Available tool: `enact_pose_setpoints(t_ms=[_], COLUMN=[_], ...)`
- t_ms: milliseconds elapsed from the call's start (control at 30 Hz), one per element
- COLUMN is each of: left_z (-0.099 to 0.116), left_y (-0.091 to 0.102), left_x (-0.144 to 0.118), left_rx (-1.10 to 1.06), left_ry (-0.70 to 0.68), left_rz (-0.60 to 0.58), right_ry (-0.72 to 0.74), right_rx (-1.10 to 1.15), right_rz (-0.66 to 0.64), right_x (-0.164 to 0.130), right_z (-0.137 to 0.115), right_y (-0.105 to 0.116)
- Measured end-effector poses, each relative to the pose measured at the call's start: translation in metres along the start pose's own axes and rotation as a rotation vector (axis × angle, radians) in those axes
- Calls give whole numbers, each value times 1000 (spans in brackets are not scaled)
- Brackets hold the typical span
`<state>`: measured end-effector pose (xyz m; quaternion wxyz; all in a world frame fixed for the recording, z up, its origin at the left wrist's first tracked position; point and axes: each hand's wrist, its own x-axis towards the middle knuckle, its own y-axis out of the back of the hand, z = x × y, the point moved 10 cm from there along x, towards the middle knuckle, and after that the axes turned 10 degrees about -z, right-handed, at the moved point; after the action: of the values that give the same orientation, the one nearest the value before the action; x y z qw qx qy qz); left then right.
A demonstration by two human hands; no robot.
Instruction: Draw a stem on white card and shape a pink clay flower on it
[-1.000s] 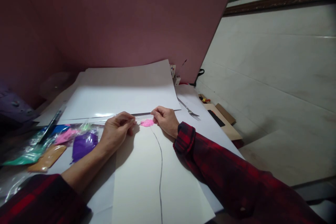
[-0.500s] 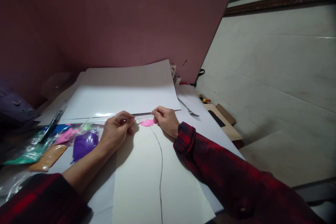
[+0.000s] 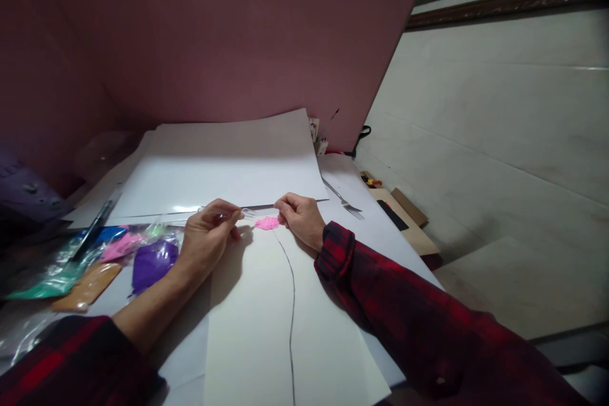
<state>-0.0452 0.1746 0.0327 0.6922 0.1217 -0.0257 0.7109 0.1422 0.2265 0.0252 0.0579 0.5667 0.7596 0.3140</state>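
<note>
So I'm using the cream sheet (image 3: 247, 336) as the landmark here, since it sits right in front of the person on the white table (image 3: 380, 238). The little pink patch (image 3: 267, 223) is at the far end of that sheet, right around the top of a dark wavy line (image 3: 293, 292) running down the paper toward the near edge. Left hand (image 3: 209, 235) is up by the far left corner of the sheet, thumb and fingers pinched on a thin clear tool (image 3: 248, 213), plastic by the look of it, its other end just beside the pink stuff. Right hand (image 3: 302, 219) is at the sheet's far right corner, fingers bunched in tight with the tips touching the patch's right side; honestly can't tell if they're gripping anything. Left of the sheet there's a bunch of colour packets: purple packet (image 3: 155, 264) nearest, then a tan packet (image 3: 89, 285), with pink, blue and green ones around them and a dark pen (image 3: 92, 228) lying across. Beyond the sheet are big white sheets (image 3: 223, 168), and off its far right side lies a metal fork (image 3: 349, 206). Both sleeves (image 3: 419, 323) are red-and-black plaid, flanking the paper.
</note>
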Motion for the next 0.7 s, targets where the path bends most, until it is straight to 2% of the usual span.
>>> enact_pose_setpoints(t_ms=[133, 267, 400, 700], left_z=[6, 1, -5, -2], left_y=[-7, -14, -15, -17], left_x=[-1, 0, 0, 0], left_rx=[16, 38, 82, 114], left_ry=[-26, -8, 42, 40], left_rz=[-61, -142, -152, -165], right_ry=[5, 10, 7, 10], right_rx=[-2, -12, -22, -25], right_rz=[0, 2, -4, 0], right_x=[0, -1, 0, 0], right_z=[-1, -2, -2, -2], right_y=[-1, -1, -1, -1])
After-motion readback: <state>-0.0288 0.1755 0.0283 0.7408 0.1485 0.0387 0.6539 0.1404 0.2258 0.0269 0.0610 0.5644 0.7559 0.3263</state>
